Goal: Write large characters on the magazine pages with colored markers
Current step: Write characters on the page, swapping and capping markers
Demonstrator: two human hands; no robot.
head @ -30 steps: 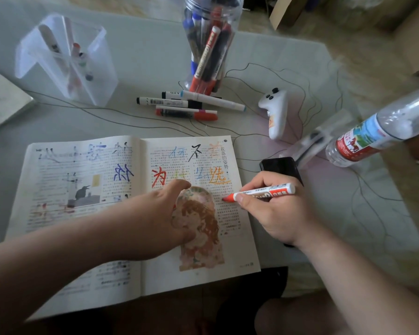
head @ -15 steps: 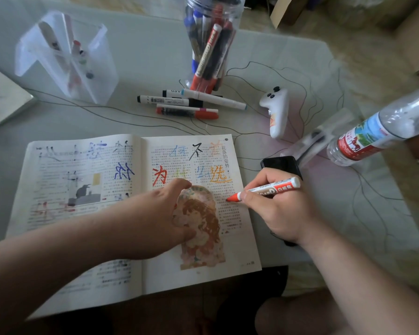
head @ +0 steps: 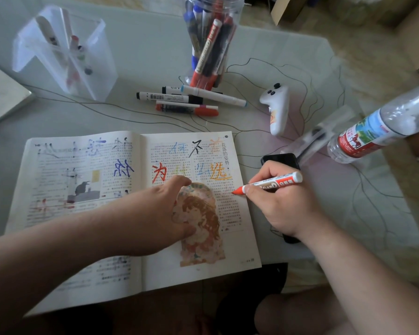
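Note:
An open magazine (head: 87, 189) lies on the table near its front edge, with large coloured characters in red, blue, black and orange across both pages. My left hand (head: 160, 213) rests flat on the right page, partly over a brown-haired illustration (head: 203, 228). My right hand (head: 283, 204) grips an uncapped red marker (head: 273, 183); its tip sits at the right page's printed text column, just below the orange character.
A clear jar of markers (head: 211, 42) stands at the back, with several loose markers (head: 186, 102) in front of it. A clear acrylic holder (head: 65, 52) stands back left. A white controller (head: 278, 107), a black phone (head: 279, 160), and a plastic bottle (head: 382, 126) lie to the right.
My right hand has lifted the marker's rear end and shifted slightly right and up; the tip stays near the right text column. My left hand has not moved.

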